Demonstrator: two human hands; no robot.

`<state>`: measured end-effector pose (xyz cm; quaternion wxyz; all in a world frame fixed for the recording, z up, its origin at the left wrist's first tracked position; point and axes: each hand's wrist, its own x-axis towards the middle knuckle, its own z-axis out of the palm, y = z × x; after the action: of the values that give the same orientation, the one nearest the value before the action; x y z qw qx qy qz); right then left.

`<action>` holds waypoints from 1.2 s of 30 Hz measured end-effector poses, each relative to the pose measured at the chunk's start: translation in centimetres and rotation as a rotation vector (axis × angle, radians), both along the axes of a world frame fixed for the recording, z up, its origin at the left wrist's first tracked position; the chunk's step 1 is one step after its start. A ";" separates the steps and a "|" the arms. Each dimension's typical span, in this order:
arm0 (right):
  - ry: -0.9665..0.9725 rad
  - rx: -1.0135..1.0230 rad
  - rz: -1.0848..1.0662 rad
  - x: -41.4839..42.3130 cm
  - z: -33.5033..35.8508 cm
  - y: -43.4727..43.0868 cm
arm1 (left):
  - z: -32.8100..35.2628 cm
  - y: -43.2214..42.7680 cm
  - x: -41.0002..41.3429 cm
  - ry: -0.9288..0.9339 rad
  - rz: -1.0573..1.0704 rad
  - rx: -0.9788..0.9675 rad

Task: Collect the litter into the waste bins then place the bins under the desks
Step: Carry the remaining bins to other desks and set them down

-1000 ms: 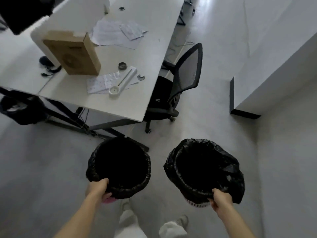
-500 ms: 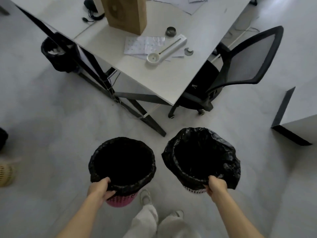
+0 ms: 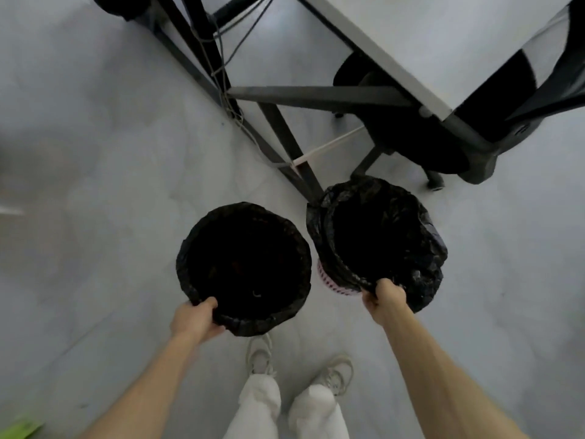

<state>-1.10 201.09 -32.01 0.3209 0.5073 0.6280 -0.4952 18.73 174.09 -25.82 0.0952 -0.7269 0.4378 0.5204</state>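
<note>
Two waste bins lined with black bags hang side by side over the grey floor. My left hand (image 3: 194,318) grips the near rim of the left bin (image 3: 243,264). My right hand (image 3: 384,296) grips the near rim of the right bin (image 3: 376,239), whose pink mesh wall shows under the loose bag. The right bin is just in front of the dark metal leg (image 3: 285,134) of the white desk (image 3: 411,36). Both bins look dark inside; their contents cannot be made out.
A black office chair (image 3: 421,141) on castors stands under the desk's corner at the upper right. Cables (image 3: 221,52) run down the desk frame. Another black bin (image 3: 117,4) shows at the top left edge. My white trousers and shoes (image 3: 262,359) are below the bins. A green object (image 3: 19,429) lies at the bottom left.
The view has tilted down and closed in on the desk's corner; the desktop items have left the frame. Both bins stay in my hands and are now closer to the desk leg.
</note>
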 end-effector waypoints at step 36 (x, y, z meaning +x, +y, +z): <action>0.215 0.051 0.579 3.2 35.3 3.4 | 30.1 3.4 -8.1 0.169 -0.879 -0.042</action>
<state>2.13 204.47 3.25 0.3673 0.2601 0.7890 -0.4181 10.65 177.49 4.33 0.2562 -0.4286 0.7219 0.4791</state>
